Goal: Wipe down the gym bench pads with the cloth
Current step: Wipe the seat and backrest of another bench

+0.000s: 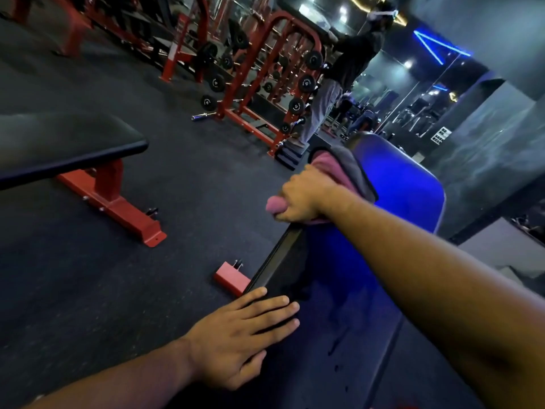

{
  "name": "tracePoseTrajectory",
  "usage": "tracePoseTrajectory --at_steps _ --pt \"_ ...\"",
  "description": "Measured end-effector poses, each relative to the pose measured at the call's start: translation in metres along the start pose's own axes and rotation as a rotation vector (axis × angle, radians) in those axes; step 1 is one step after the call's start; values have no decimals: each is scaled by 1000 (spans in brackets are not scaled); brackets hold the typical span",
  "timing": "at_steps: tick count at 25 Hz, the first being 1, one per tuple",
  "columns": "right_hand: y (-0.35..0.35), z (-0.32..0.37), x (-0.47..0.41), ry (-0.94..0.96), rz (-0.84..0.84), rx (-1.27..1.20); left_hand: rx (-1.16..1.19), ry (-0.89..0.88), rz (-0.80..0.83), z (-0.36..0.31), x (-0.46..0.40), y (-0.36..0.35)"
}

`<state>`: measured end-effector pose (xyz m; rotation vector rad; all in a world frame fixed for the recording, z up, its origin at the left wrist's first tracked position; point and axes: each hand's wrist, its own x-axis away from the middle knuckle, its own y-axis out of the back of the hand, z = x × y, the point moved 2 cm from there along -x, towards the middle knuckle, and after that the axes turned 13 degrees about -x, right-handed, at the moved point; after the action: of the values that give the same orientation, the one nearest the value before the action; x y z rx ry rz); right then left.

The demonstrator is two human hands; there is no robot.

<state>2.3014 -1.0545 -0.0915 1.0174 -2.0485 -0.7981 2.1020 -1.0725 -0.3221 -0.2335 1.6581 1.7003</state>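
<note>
Gripping a bunched pink-and-grey cloth (333, 172), the right hand (306, 196) has its fingers curled round the fabric and presses it against the left edge of the bench pad (383, 231), which glows blue under the room's lighting. One rolled end of the cloth pokes out from under the fist, while the rest lies spread up the pad beyond the knuckles. Nearer along that same pad, the left hand (236, 335) rests flat, fingers straight and close together, laid over the pad's dark left edge and holding nothing. A few dark spots show on the pad's surface just right of the left hand's fingertips. Below the pad's left edge, a red foot (231, 277) of its frame sticks out onto the dark rubber floor (182, 178). Well to the left of the pad stands a second bench (59, 146), black-topped on a red frame. Beyond the pad's far end, a red rack (265, 84) carries round black weights, and a person in a dark top and grey trousers (333, 93) stands beside it.
</note>
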Motion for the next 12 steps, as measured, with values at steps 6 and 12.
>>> tracePoseTrajectory --at_steps 6,12 --pt "-36 85 24 91 -156 -108 9 -34 -43 -1 0 -3" --pt "-43 117 71 -57 -459 -331 29 -5 -10 -6 -5 -4"
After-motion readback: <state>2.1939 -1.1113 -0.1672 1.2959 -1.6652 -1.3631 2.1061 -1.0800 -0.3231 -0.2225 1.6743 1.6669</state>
